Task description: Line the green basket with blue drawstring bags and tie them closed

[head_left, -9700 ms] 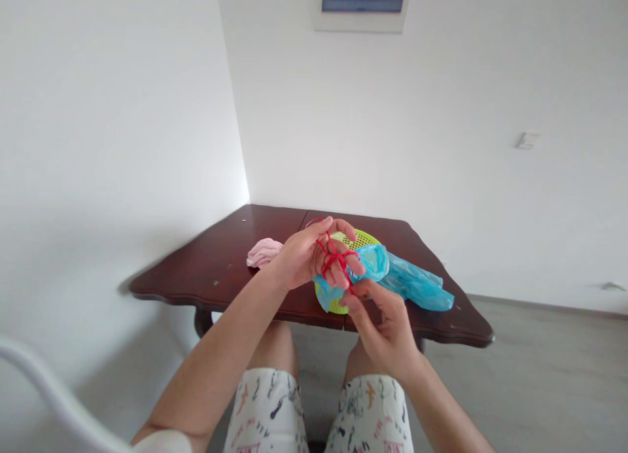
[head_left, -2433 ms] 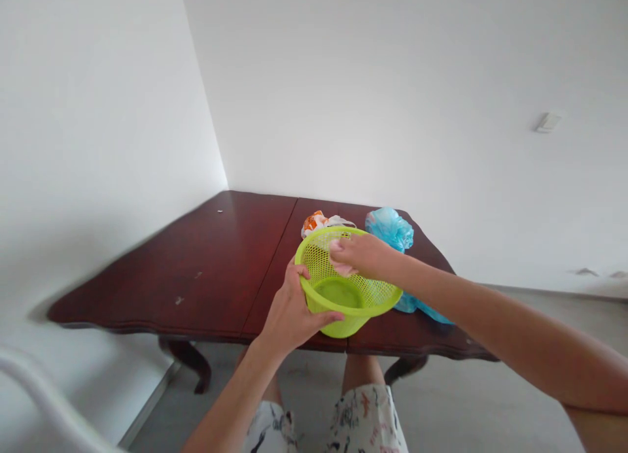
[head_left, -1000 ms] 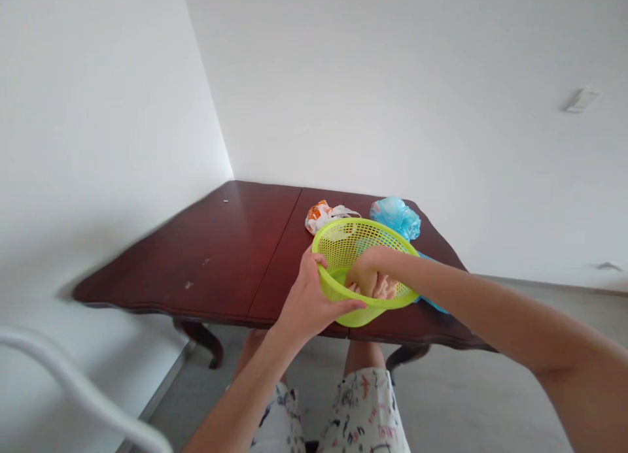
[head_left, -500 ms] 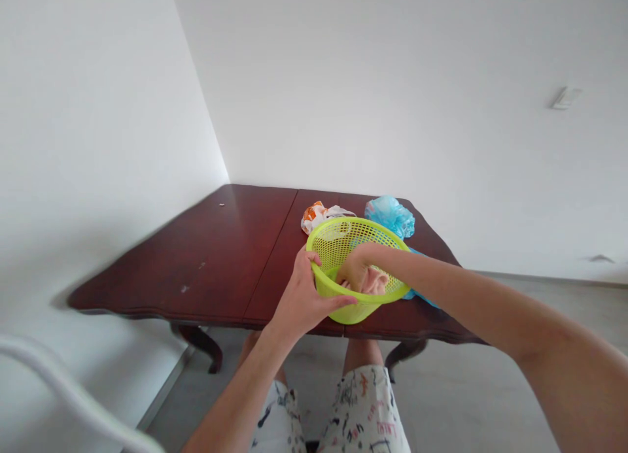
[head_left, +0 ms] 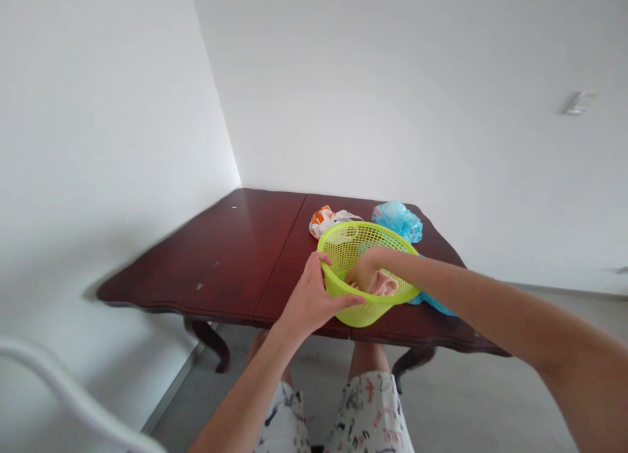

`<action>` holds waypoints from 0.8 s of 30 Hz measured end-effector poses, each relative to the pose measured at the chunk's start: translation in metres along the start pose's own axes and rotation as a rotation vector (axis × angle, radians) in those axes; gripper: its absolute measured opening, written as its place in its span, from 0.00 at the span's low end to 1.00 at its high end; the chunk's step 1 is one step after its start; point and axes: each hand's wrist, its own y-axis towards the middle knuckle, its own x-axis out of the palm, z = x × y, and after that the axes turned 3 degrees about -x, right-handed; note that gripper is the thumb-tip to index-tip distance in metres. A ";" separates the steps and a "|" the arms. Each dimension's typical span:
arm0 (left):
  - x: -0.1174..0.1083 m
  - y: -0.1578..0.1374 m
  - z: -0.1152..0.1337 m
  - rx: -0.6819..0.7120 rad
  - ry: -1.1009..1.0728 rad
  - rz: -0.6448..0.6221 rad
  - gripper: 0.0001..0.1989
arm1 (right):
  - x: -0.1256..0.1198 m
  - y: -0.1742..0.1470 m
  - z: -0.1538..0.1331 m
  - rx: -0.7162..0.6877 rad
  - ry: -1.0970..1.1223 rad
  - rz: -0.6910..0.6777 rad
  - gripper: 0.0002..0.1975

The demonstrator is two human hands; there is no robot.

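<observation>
A lime-green plastic basket (head_left: 360, 317) with mesh sides stands tilted slightly toward me at the front edge of the table. My left hand (head_left: 318, 295) grips its near-left rim, the thumb along the front and the fingertips over the edge. Deep inside the basket is my right hand (head_left: 364, 270), reaching in over the right rim. Its fingers are curled at a crumpled pink cloth (head_left: 384, 284) on the basket's bottom. The basket's rim and the hand itself hide most of the fingertips.
The dark red-brown table (head_left: 220, 257) meets white walls at the back and left. Behind the basket lie a white-and-orange plastic bag (head_left: 324, 221) and a crumpled blue plastic bag (head_left: 398, 221). More blue plastic (head_left: 432, 301) shows under my right forearm. A pale curved bar (head_left: 73, 397) crosses the lower left.
The whole view has shifted, so the table and basket sit a little farther right. Both hands keep the same places on and in the basket.
</observation>
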 end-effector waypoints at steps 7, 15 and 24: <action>-0.002 -0.003 0.021 -0.137 0.216 0.039 0.48 | -0.064 -0.015 -0.011 -0.261 -0.087 -0.054 0.22; -0.008 0.012 0.018 0.125 0.384 0.218 0.83 | -0.042 -0.062 -0.030 -0.443 -0.552 0.660 0.37; -0.089 -0.002 0.043 0.786 0.385 0.353 0.39 | -0.006 -0.057 -0.112 -1.126 -0.953 0.785 0.08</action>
